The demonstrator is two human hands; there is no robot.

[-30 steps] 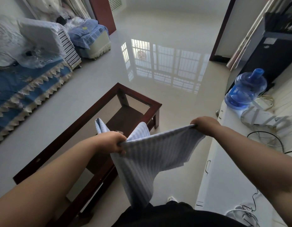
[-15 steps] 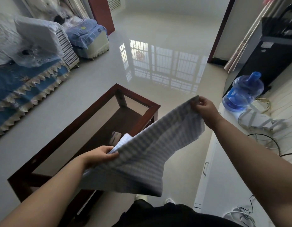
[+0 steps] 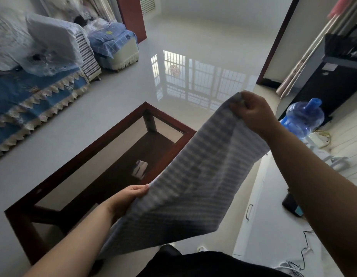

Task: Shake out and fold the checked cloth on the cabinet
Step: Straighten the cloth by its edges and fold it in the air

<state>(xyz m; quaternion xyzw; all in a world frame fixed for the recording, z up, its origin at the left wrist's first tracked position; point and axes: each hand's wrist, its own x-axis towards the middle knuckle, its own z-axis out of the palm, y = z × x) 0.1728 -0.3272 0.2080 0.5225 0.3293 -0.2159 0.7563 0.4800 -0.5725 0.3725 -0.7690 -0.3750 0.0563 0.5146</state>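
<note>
Across the middle of the frame the checked cloth [image 3: 195, 182] hangs in the air, stretched on a diagonal from upper right to lower left. Its long axis runs between the two hands, and neither end rests on anything. At the upper right the right hand [image 3: 251, 112] pinches one corner between curled fingers and thumb, held high and further from the body. At centre left the left hand [image 3: 127, 198] grips the opposite edge, lower and closer in, with the fingers curled over the top of the fabric. The rest of the cloth sags below that line, its loose bottom edge hanging just above the person's dark clothing at the bottom of the frame.

The white cabinet [image 3: 273, 226] lies along the lower right, below and beside the right arm, so the right hand is the nearer one to it. The dark wooden table [image 3: 105, 156] sits behind the cloth on the left.

For the fold, I judge the two held ends must first come level, then swing right over the cabinet top.
</note>
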